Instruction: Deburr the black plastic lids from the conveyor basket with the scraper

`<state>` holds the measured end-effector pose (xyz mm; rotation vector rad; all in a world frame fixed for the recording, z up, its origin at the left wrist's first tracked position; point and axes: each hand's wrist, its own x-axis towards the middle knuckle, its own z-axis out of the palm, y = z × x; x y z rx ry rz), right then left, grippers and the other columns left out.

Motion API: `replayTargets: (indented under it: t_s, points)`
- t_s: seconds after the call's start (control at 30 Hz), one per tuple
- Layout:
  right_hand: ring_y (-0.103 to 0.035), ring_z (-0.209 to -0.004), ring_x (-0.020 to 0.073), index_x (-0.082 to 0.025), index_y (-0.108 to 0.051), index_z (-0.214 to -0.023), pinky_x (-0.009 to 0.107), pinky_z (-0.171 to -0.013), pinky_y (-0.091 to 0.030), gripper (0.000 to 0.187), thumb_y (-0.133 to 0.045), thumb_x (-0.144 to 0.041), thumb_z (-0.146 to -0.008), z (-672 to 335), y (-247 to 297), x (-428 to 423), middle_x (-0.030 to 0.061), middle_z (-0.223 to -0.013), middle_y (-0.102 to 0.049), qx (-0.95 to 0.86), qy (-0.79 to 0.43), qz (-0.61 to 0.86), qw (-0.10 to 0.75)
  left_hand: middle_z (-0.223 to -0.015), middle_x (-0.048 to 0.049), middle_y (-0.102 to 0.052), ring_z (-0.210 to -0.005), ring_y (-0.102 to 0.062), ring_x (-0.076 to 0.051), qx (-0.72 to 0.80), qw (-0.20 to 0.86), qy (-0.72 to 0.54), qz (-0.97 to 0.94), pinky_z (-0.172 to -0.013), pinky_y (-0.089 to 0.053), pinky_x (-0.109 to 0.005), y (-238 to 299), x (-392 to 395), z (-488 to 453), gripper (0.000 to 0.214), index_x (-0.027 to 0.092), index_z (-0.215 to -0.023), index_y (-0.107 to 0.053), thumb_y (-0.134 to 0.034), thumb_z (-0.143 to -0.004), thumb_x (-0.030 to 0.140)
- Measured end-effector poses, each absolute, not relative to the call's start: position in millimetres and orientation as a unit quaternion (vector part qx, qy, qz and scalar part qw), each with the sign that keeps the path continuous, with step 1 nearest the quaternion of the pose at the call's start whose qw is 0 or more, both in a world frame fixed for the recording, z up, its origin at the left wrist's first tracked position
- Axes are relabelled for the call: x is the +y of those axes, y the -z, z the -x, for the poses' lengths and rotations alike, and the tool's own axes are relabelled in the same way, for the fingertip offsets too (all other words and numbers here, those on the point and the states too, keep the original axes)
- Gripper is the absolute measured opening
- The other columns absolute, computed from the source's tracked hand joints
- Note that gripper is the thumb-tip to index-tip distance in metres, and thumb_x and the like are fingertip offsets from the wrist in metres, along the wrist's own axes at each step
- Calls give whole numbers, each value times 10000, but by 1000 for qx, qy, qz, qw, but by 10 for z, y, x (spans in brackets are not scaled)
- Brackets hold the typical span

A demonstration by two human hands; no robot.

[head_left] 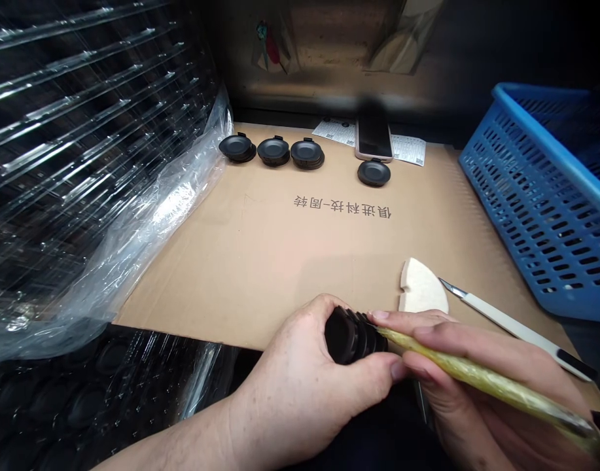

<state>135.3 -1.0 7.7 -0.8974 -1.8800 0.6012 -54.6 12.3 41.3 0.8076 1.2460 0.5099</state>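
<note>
The curled fingers (324,313) of the left hand (304,386) grip a stack of black plastic discs (351,337) from above and behind, with the stack held in the palm. The pinched fingers (407,320) of the right hand (476,386) hold a yellow-wrapped rod (481,369), whose near end meets the stack's right end. The stack's long axis lies roughly level, pointing left to right; the rod slopes toward the lower right. Beyond lies a brown cardboard sheet (260,275) printed with Chinese characters, bearing four further black discs (373,173), a phone (373,139), a cream fan-shaped pad (422,288) and a white craft knife (515,327). A blue plastic basket (540,196) stands right; clear plastic sheeting (147,216) lies left.
</note>
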Motion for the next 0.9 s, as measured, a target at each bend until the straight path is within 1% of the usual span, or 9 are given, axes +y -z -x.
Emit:
replayTargets:
  t_s: [0.2, 0.27, 0.37, 0.5, 0.57, 0.67, 0.77, 0.83, 0.9]
  points:
    - [-738, -1097, 232, -176, -610, -1291, 376, -1041, -610, 468, -679, 3, -865, -1371, -55, -36, 63, -1220, -731, -765, -247, 364, 470, -919, 5, -747, -934, -687, -229, 576, 694, -220, -372, -774, -515, -286, -413, 139, 548, 373, 217, -979, -678, -861, -662, 288]
    - [-739, -1097, 235, -172, -610, -1285, 376, -1030, -618, 464, -680, 3, -861, -1372, -53, -32, 65, -1214, -734, -767, -247, 362, 469, -896, 18, -737, -911, -678, -215, 578, 691, -219, -376, -765, -509, -275, -417, 144, 548, 361, 224, -976, -683, -856, -663, 277]
    - [-750, -1073, 236, -186, -611, -1275, 371, -985, -640, 448, -672, -10, -868, -1364, -89, -5, 72, -1198, -745, -773, -240, 365, 460, -921, 14, -745, -931, -677, -219, 573, 692, -220, -379, -783, -510, -281, -420, 143, 540, 343, 220, -967, -680, -840, -669, 272]
    - [-756, -1053, 233, -162, -601, -1239, 341, -924, -652, 372, -658, -46, -890, -1362, -215, 65, 107, -1124, -767, -832, -178, 334, 405, -894, 2, -734, -894, -669, -227, 590, 669, -206, -403, -772, -507, -303, -416, 127, 522, 329, 208, -938, -650, -817, -671, 300]
    - [-762, -1021, 222, -158, -609, -1195, 318, -888, -647, 313, -663, -76, -897, -1368, -270, 91, 96, -1055, -784, -863, -143, 317, 366, -885, 2, -729, -885, -661, -230, 596, 655, -204, -417, -764, -500, -306, -412, 118, 520, 329, 209, -917, -639, -817, -654, 292]
    - [-761, -1017, 201, -147, -623, -1166, 321, -953, -606, 239, -627, -121, -928, -1380, -300, 94, 82, -1091, -786, -880, -111, 319, 333, -912, -9, -741, -931, -667, -252, 598, 648, -202, -427, -804, -504, -329, -409, 108, 521, 333, 213, -924, -634, -812, -656, 299]
    - [-733, -1098, 178, -122, -643, -1140, 307, -1051, -529, 197, -584, -104, -953, -1383, -296, 84, 78, -1153, -774, -883, -94, 322, 328, -1009, -21, -747, -1002, -679, -268, 589, 649, -209, -434, -883, -512, -359, -407, 99, 519, 352, 221, -962, -628, -800, -685, 354]
    - [-719, -1129, 166, -116, -647, -1131, 296, -1050, -507, 186, -586, -80, -959, -1373, -299, 95, 69, -1129, -781, -888, -79, 318, 323, -1042, -24, -740, -1023, -680, -272, 590, 640, -211, -445, -921, -510, -375, -400, 93, 516, 352, 226, -964, -621, -792, -692, 370]
    - [-714, -1145, 177, -101, -638, -1141, 311, -1032, -509, 187, -598, -77, -960, -1355, -306, 113, 86, -1113, -785, -893, -64, 309, 322, -984, -22, -732, -1014, -679, -276, 594, 627, -208, -458, -941, -504, -389, -392, 91, 515, 315, 225, -923, -607, -781, -697, 358]
